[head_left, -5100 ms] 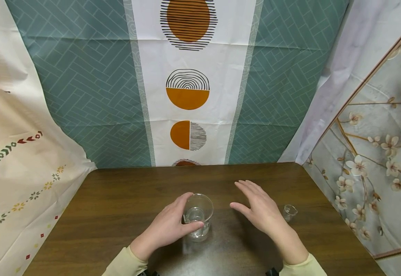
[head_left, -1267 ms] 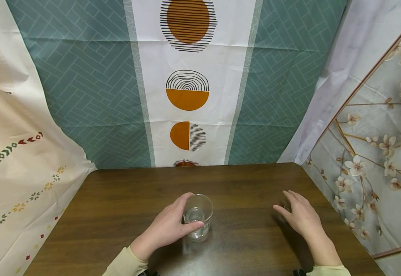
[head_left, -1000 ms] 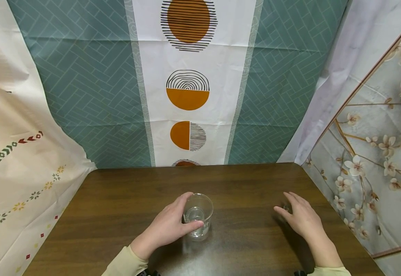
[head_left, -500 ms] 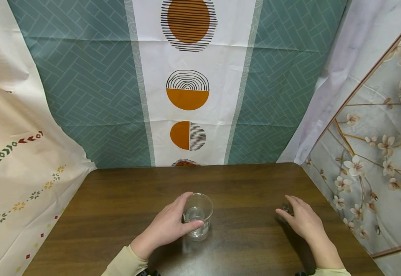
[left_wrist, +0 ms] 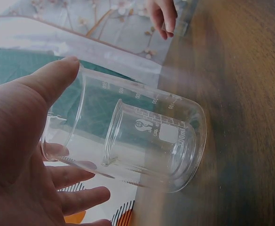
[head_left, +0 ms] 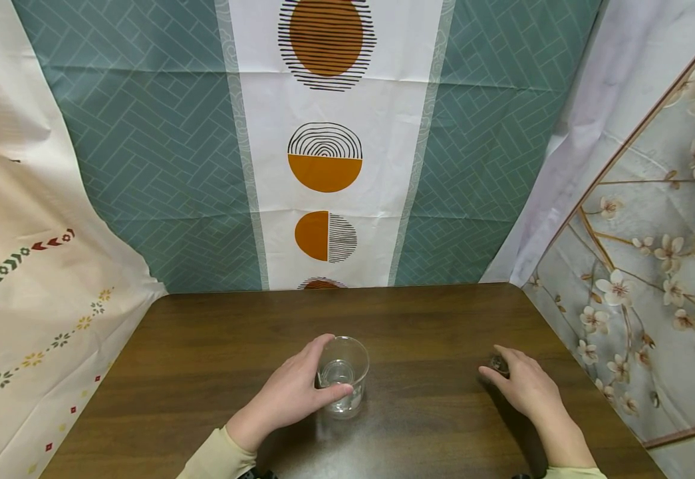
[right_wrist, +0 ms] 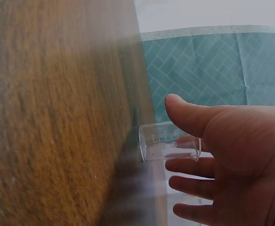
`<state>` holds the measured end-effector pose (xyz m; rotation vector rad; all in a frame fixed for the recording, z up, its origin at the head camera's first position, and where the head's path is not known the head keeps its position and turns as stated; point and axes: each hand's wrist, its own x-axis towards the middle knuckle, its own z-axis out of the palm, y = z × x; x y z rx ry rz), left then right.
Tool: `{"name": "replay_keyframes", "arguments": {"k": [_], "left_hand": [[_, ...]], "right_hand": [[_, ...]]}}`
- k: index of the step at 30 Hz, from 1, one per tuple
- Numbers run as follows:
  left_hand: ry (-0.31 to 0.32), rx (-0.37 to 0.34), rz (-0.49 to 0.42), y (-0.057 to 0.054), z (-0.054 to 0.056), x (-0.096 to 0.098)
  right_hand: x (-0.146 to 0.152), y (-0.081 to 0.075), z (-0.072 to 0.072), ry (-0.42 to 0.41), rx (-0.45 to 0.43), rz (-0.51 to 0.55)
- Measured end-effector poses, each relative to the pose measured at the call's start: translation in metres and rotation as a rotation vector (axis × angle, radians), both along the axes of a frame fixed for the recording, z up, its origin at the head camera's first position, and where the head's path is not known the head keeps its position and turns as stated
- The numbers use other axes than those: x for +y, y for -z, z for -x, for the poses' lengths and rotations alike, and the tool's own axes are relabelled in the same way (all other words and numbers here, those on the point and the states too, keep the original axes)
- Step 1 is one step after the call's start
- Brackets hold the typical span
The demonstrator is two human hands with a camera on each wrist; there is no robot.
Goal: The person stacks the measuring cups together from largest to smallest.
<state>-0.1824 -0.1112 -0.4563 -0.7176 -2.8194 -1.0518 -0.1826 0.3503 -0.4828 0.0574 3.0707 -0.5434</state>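
Note:
A large clear glass beaker (head_left: 356,398) stands upright near the middle of the brown table. My left hand (head_left: 296,386) grips it around its upper part, thumb on the near side. Inside it sits a smaller beaker (left_wrist: 149,139) with white printed markings, seen in the left wrist view. Toward the table's right side, my right hand (head_left: 527,386) is around a small glass beaker (right_wrist: 163,141). Its thumb and fairly straight fingers lie on either side of the small beaker; firm contact is not visible. The hand partly hides this beaker (head_left: 499,363) in the head view.
The wooden table (head_left: 203,352) reaches back to a hanging teal and white cloth (head_left: 161,166). A cream cloth (head_left: 42,299) hangs at left, and a floral panel (head_left: 652,299) borders the right side.
My right hand has moved right from beside the large beaker to the small beaker, then slightly lower and nearer around it. My left hand and the large beaker have stayed in place.

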Motion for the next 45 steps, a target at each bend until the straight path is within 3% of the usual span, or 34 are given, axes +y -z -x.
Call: {"name": "replay_keyframes", "arguments": {"k": [11,23,45], "left_hand": [[0.007,-0.005,0.001,0.001,0.0,0.0],[0.011,-0.012,-0.003,0.002,0.001,-0.001],[0.01,-0.013,0.002,0.003,0.002,-0.001]], "right_hand": [[0.004,-0.001,-0.004,0.012,-0.023,0.01],[0.006,-0.008,-0.01,0.023,0.012,0.033],[0.01,-0.007,-0.009,0.046,0.018,0.032]]}}
